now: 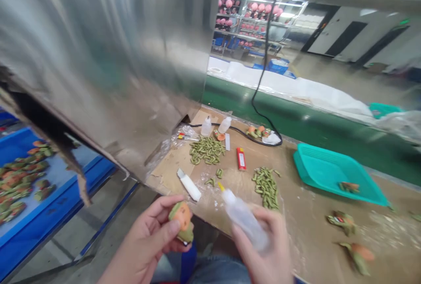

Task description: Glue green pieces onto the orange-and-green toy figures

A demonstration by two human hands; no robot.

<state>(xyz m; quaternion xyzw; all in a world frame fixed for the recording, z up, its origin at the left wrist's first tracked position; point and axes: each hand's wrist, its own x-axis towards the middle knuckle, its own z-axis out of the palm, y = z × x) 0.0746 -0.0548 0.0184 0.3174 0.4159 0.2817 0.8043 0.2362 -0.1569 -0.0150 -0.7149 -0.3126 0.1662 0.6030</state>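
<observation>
My left hand (154,236) pinches a small green-and-orange figurine (181,220) between thumb and fingers, held just off the table's near edge. In my right hand (268,249) is a translucent squeeze bottle (245,218) with a yellow nozzle, tilted so the tip points up and left over the table. The tip is apart from the figurine. Beyond the hands lie a pile of small green pieces (207,150) and a second green pile (265,187). A few loose green pieces (210,182) and a white-handled cutter (190,186) are nearer to me.
A red box (241,159) lies mid-table, with two white bottles (206,126) behind. At right are a teal tray (338,174) holding one figurine and more figurines (342,221). A metal panel (148,78) rises at left beside a blue tray (66,200) of figurines. A black cable (259,86) hangs down.
</observation>
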